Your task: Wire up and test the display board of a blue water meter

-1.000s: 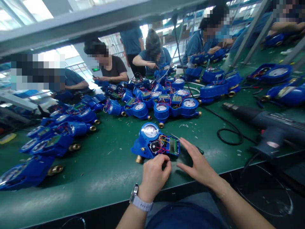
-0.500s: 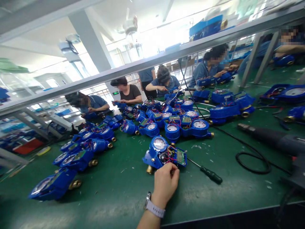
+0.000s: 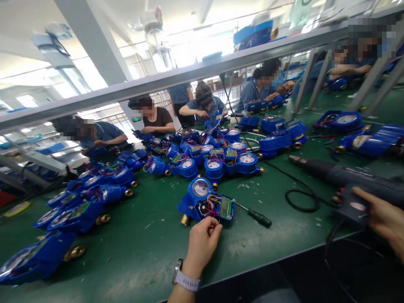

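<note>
The heat gun (image 3: 356,181) is being gripped by the wrapped fingers of the right hand (image 3: 380,214), its barrel (image 3: 317,167) pointing leftward and away from them. The meter (image 3: 206,201) is lying just beyond the curled-together fingers of the left hand (image 3: 202,242); whether anything is being pinched there cannot be told.

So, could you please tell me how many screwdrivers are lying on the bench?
1 in clear view: the screwdriver lies just right of the open meter by the left hand. Others may be hidden among the clustered meters.
</note>
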Demonstrator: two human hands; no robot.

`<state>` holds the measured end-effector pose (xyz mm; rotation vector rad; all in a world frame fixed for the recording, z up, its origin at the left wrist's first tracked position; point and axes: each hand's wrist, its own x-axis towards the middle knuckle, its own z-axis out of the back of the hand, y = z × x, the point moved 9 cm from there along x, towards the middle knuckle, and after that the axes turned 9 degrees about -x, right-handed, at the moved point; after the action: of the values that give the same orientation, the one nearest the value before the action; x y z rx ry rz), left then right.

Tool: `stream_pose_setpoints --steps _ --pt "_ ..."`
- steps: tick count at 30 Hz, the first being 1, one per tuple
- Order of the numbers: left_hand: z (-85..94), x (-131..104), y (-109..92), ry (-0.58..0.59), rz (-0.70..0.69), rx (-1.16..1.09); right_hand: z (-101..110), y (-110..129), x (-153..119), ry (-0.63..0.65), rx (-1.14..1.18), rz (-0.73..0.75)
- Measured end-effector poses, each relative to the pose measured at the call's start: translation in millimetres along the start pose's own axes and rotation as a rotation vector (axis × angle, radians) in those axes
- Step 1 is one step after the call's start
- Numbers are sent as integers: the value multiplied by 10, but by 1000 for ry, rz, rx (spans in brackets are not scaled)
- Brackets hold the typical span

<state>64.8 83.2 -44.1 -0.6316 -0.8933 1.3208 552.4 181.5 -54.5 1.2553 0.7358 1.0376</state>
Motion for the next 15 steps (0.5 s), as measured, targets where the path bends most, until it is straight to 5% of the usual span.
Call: stream_pose_setpoints --steps 3,10,15 --pt "7 -60 -8 44 -50 -44 -81 -157 -27 65 152 -247" --pt "80 -81 38 49 -76 -103 -63 -140 -525 -144 139 -289" --pt "84 -58 64 41 -62 -92 -2 292 -1033 -208 6 -116"
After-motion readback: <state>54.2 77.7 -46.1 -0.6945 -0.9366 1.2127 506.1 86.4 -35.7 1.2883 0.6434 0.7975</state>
